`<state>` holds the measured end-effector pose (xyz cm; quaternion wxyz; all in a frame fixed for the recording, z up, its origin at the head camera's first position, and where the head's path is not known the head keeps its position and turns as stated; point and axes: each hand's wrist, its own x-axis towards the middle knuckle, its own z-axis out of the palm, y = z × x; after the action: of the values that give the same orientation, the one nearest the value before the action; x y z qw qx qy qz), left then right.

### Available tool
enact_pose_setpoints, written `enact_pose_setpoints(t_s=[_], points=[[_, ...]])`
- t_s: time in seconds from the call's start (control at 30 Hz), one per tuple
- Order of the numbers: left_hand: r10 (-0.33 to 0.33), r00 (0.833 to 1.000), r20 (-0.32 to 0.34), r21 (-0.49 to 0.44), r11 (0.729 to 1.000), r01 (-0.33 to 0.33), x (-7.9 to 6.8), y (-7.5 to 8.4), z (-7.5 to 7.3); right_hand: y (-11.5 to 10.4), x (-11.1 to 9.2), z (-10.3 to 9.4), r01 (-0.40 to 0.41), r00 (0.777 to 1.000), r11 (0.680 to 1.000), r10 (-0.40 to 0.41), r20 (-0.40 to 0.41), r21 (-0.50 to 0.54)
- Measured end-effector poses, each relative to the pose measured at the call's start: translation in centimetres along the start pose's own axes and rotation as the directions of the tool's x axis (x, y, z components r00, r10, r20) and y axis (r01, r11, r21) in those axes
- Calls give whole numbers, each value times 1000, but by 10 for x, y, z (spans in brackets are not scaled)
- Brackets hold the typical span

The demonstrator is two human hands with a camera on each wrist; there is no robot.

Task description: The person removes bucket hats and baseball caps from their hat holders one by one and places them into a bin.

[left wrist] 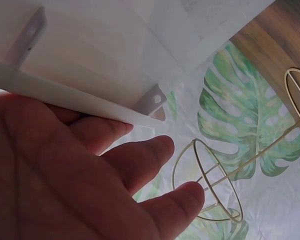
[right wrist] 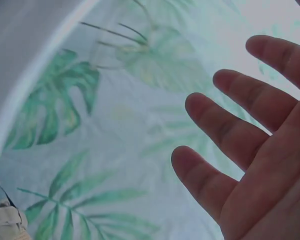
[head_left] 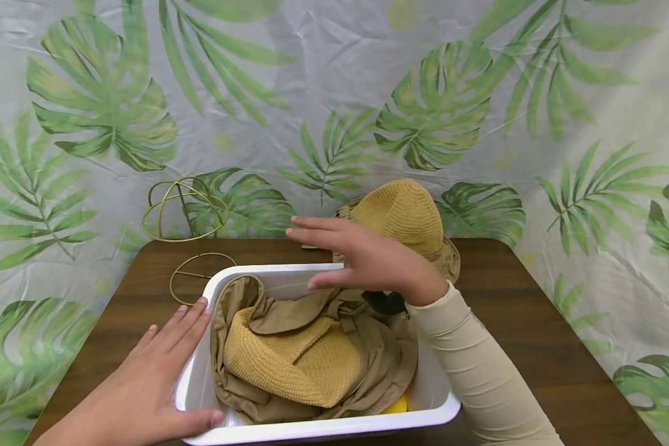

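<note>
A white plastic bin point(head_left: 318, 427) stands near the front of the table, its upper rim facing me. Inside lie a mustard knit hat point(head_left: 295, 365) and crumpled khaki fabric point(head_left: 379, 347), with a black piece point(head_left: 384, 302) and a bit of yellow point(head_left: 396, 406) showing. My left hand point(head_left: 156, 371) rests against the bin's left side, fingers extended and thumb at the near-left corner. In the left wrist view, its fingers point(left wrist: 145, 155) are outside, below the rim. My right hand point(head_left: 362, 254) hovers over the bin's far rim, fingers stretched leftward and holding nothing.
At the back left stands a gold wire hat stand point(head_left: 184, 210), its round base point(head_left: 201, 275) beside the bin. Another mustard knit hat point(head_left: 401, 214) with khaki fabric sits behind my right hand. A leaf-print cloth point(head_left: 334, 93) hangs behind the dark wooden table point(head_left: 535, 347).
</note>
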<state>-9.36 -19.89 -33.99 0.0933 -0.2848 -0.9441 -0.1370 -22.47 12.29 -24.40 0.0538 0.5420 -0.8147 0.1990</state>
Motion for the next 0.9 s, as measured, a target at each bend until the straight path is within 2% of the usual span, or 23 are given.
enact_pose_setpoints(t_s=[0.17, 0.33, 0.43, 0.53, 0.7, 0.83, 0.9], points=[[4, 1000, -8, 7, 1000, -4, -2, -2, 0, 12, -14, -19, -32, 990, 993, 48, -135, 114], [-1, 1000, -3, -17, 1000, 1, -2, -2, 1, 22, -32, -33, -77, 957, 994, 97, -274, 82], [-6, 1000, -1, -22, 1000, 6, -2, -2, 2, 29, -43, -38, -113, 937, 993, 122, -328, 45], [-9, 1000, 1, -25, 1000, 9, -2, -2, 3, 37, -51, -41, -148, 924, 989, 149, -353, 30], [-13, 1000, -6, -22, 1000, 12, -2, 0, 2, 50, -61, -44, -226, 910, 974, 223, -350, 33], [-18, 1000, -10, -23, 1000, 18, -3, 1, 1, 57, -68, -46, -308, 879, 950, 303, -370, 47], [-25, 1000, -7, -26, 999, 25, -4, 0, 1, 55, -70, -47, -334, 865, 940, 333, -374, 65]])
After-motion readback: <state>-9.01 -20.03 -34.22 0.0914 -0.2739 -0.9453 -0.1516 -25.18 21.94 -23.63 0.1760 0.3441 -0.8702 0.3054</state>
